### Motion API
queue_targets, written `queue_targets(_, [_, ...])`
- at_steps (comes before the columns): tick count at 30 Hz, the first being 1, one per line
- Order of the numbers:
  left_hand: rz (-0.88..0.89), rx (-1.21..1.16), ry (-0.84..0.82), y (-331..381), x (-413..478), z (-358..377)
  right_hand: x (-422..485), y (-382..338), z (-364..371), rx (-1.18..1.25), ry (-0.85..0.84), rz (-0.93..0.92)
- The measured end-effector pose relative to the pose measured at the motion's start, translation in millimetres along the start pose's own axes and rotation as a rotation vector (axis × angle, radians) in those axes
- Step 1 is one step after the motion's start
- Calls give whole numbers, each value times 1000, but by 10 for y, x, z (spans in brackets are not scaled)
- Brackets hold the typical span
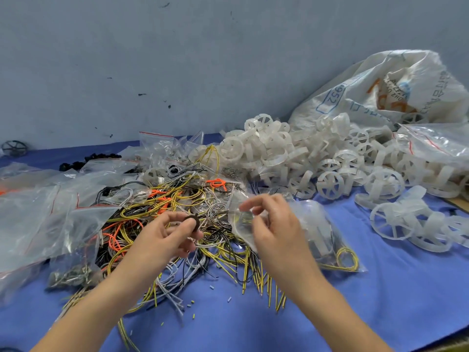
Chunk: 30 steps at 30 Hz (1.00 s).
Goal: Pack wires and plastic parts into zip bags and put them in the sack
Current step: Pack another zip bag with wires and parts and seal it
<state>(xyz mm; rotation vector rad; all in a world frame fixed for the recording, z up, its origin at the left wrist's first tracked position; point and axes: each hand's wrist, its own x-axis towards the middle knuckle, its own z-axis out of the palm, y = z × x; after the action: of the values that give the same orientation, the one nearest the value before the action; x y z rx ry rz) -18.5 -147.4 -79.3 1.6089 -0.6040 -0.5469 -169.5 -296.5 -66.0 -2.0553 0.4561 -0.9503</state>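
wire pile [177,212] and empty bags [50,207] crowd both hands.

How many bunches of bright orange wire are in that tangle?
About 3: one orange bunch at the pile's far side, one mid-pile, one near the left hand. More may be buried.

The only print that can be read stands on the crumpled white woven plastic sack [375,90] lying at the right against the blue wall: inside a blue outlined box on its left fold are the digits "952", turned sideways. The sack also carries large orange marks and blue and grey lettering, but these are creased, inverted and too blurred to make out.
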Motion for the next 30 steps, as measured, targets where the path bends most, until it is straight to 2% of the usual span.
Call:
queue_targets(3, [53,27,-22,-14,-56,97,-227,19,207,-171,-65,-73])
queue_targets(6, [129,100,-81,29,-95,262,-311,15,271,-252,-56,-89])
queue_targets(13, [224,306,-152,68,-17,519,-328,-37,230,-238,-10,-91])
queue_targets(18, [241,426,-108,47,24,696,-321,-63,206,-247,0,-101])
queue_targets(25, [251,317,-316,115,-28,761,-309,-69,181,-276,72,-160])
queue_targets(30, [372,367,-419,140,-80,733,-297,-71,169,-293,112,-175])
